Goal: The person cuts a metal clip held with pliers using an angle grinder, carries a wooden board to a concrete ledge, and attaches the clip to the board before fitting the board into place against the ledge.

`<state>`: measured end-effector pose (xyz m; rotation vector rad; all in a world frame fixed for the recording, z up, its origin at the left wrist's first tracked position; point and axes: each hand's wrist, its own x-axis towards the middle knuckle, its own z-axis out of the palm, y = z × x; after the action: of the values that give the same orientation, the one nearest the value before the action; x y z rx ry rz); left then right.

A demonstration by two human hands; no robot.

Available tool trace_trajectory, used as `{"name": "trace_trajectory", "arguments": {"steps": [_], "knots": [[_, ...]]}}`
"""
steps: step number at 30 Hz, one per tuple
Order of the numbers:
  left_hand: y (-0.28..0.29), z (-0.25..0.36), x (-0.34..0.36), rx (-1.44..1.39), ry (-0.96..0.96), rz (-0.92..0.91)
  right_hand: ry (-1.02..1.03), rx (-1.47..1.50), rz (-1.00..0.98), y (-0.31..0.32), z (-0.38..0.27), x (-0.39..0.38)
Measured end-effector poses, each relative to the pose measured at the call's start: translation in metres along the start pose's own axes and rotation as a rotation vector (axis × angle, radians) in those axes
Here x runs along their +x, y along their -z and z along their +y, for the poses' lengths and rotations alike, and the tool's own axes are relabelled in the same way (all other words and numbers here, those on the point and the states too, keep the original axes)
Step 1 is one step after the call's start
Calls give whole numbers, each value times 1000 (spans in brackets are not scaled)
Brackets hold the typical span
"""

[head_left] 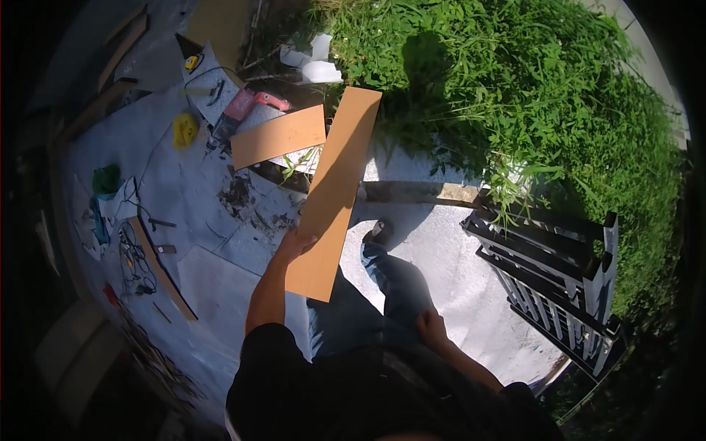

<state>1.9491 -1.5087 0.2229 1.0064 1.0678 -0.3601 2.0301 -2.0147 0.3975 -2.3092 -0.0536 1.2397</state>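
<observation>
Where the head view is taken, one long board (340, 184) is held over the person's legs, gripped at its left edge by the left hand (296, 247), with the thumb laid on the upper face. Long axis: tilted from the near end, low by the left leg, up and slightly rightward toward the grass (507, 81). By far the greater length is carried beyond the grip, away from the body; only a short end is left on the near side. The left hand is thus the nearer. The right hand (432, 327), fingers curled, is placed by the right thigh, apart from the board; whether anything is held in it cannot be told.

Also listed: one short board (276, 137), set just left of the long board's far part, its axis crosswise to it; one red drill (243, 112), lying beyond the short board; one yellow bag (184, 130), left of the drill; one dark strip (163, 268), laid far to the left; one black rack (551, 275), stood well to the right.
</observation>
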Motion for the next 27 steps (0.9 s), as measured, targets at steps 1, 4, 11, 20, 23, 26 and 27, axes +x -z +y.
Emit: {"name": "trace_trajectory", "arguments": {"steps": [1,4,11,20,23,26,27], "knots": [[-2,-3,-4,-26,35,6,-2,-21,-1,3,-3,2],[6,3,-15,42,75,35,12,-36,-10,6,-6,6],[-11,20,-89,126,40,-46,52,11,30,12,-21,12],[47,42,-361,232,138,84,-15,319,-26,30,-132,23],[54,9,-416,89,95,105,21,265,23,33,-170,52],[83,-36,-435,-240,43,128,314,181,166,29,-229,85],[88,-16,-438,-219,54,149,373,95,216,34,-250,76]]}}
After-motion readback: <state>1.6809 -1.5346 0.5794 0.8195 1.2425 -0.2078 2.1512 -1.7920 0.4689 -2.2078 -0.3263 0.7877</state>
